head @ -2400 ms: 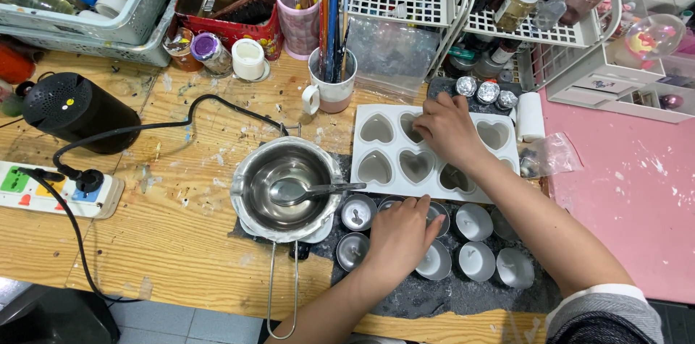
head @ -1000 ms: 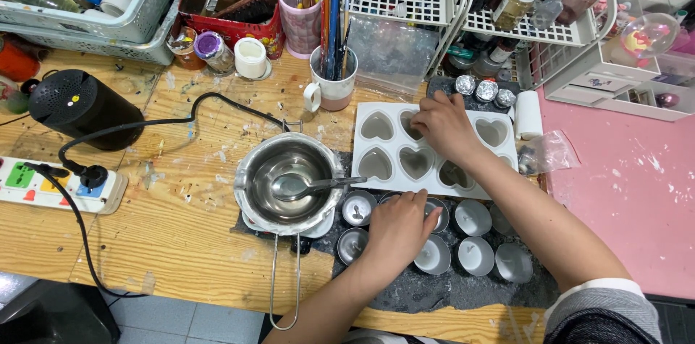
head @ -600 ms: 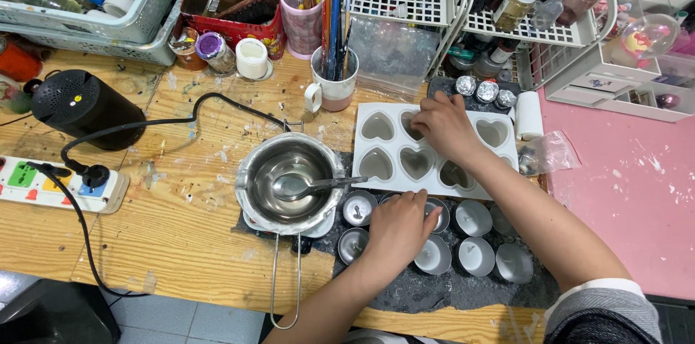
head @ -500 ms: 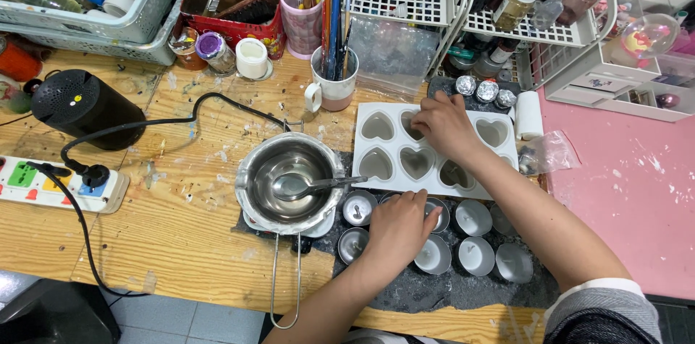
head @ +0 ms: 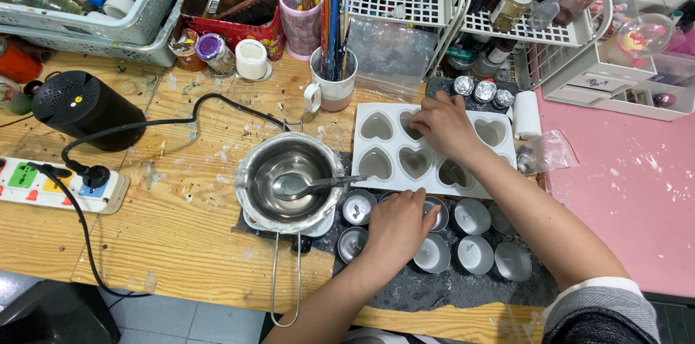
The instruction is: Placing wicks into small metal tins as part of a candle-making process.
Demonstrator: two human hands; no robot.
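Nothing has visibly shifted: left hand (head: 397,224), fingers together, presses on tins (head: 474,255), right (head: 447,125), fingers curled, on mould (head: 376,127); pan (head: 288,183) at 9 o'clock could be knocked.

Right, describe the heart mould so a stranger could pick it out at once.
Start at the wooden table and find the steel melting pot with a spoon in it at its middle. Just right of the pot lies the white silicone mould, with the right hand resting on it. Unlike the round metal cups below it, it is one flat rectangular tray of heart-shaped hollows.
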